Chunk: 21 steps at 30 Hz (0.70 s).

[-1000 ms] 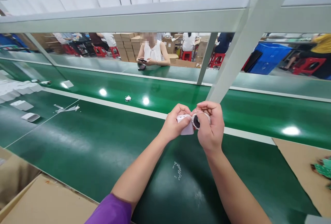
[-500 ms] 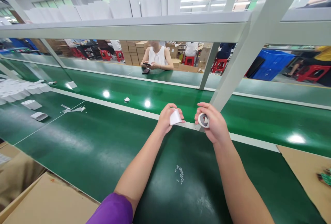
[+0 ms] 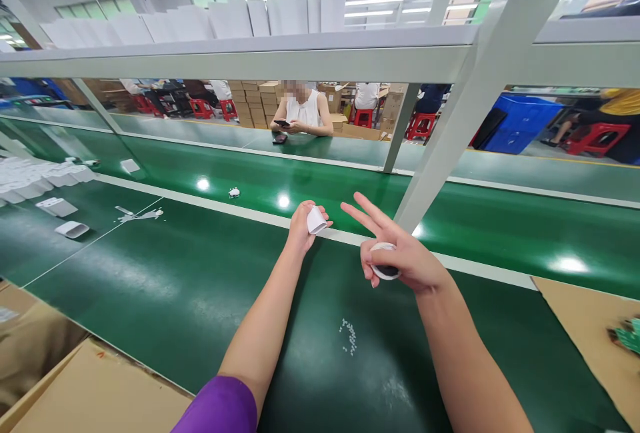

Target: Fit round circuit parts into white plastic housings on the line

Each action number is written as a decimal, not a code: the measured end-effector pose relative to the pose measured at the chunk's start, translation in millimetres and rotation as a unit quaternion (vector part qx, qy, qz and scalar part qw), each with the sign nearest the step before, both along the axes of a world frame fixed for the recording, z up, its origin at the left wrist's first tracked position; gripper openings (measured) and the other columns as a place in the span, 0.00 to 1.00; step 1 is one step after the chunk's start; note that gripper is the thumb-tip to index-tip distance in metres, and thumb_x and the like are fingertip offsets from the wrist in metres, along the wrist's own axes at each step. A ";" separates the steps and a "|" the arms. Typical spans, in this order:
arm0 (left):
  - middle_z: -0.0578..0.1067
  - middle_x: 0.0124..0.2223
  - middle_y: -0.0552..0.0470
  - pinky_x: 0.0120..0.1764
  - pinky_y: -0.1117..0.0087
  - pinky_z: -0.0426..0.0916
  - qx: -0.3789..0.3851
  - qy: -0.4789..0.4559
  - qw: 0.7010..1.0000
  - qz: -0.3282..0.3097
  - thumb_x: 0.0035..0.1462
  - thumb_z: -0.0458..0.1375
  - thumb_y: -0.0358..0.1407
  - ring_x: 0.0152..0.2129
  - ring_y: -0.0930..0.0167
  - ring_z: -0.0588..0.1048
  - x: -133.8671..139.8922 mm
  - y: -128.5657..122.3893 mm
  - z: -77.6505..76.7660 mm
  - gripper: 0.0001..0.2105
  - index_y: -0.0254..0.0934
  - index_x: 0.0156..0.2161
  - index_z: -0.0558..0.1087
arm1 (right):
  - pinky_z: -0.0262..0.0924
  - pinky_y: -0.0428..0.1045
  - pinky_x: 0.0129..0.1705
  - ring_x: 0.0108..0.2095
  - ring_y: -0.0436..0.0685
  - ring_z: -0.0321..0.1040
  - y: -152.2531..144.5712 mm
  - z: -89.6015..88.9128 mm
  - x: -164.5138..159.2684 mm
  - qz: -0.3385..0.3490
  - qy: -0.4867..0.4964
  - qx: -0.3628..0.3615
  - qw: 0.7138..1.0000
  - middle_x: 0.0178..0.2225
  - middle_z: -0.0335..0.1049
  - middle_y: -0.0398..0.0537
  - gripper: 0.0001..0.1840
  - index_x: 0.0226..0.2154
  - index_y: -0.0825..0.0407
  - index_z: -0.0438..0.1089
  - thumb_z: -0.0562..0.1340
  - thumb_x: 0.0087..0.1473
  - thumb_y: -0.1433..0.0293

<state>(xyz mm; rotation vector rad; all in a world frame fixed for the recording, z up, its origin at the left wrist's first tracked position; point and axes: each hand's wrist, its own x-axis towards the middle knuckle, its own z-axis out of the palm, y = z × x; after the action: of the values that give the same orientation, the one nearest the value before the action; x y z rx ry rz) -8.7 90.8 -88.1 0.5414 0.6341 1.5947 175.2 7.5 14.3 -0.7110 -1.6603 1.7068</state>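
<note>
Two hands are raised over the green belt [image 3: 150, 286], each one with its own small thing, and they are apart from each other. The left hand [image 3: 303, 223] is closed around a small white box [image 3: 317, 220]; the fingers wrap it from below and one corner of the box sticks out toward the right. The right hand [image 3: 400, 256] is only half closed: the first two fingers [image 3: 363, 213] are stretched out and spread, pointing up and to the left, while the thumb and the other fingers keep a round white roll [image 3: 385, 266] with a dark middle against the palm. The roll is just under the stretched fingers, and the box is near to the left of their tips, not touching them.

Below the two hands, closer to the person, a little heap of white crumbs [image 3: 349, 336] lies on the belt. Beyond the hands a white line [image 3: 225, 210] runs across the belt, and a grey slanted post [image 3: 450, 133] stands just behind the right hand. Far to the left of the left hand several white boxes [image 3: 57, 206] lie on the belt. Well beyond the hands, on the other side of the belt, another person [image 3: 303, 113] sits and holds a phone.
</note>
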 end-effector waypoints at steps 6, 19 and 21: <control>0.74 0.28 0.55 0.27 0.70 0.74 0.001 0.005 1.000 -0.006 0.45 0.63 0.40 0.21 0.72 0.75 3.1 -0.3 -0.7 0.16 0.38 0.37 0.63 | 0.67 0.43 0.20 0.25 0.45 0.71 -7.0 4.5 3.5 -0.033 -0.015 0.006 0.999 0.70 0.38 0.50 0.45 0.64 0.30 0.52 0.63 0.49 0.78; 0.74 0.27 0.56 0.27 0.70 0.74 0.005 0.018 0.999 -0.030 0.44 0.64 0.39 0.21 0.73 0.75 13.9 -4.5 1.4 0.18 0.38 0.38 0.63 | 0.68 0.45 0.22 0.23 0.45 0.68 35.9 -26.5 12.8 -0.179 -0.175 -0.005 0.968 0.67 0.50 0.52 0.45 0.65 0.39 0.53 0.59 0.44 0.78; 0.74 0.27 0.55 0.27 0.69 0.74 0.008 0.021 0.999 -0.039 0.44 0.63 0.39 0.22 0.73 0.75 16.7 -6.4 2.5 0.17 0.38 0.38 0.63 | 0.67 0.43 0.21 0.21 0.45 0.66 42.7 -32.8 14.0 -0.219 -0.239 0.009 0.946 0.57 0.66 0.54 0.37 0.58 0.48 0.64 0.57 0.44 0.79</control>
<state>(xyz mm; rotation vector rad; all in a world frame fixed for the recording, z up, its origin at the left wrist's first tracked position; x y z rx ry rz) 8.0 84.4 -85.7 0.6070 0.6249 1.5199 189.3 50.2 -18.5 -1.4538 -1.6523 1.2600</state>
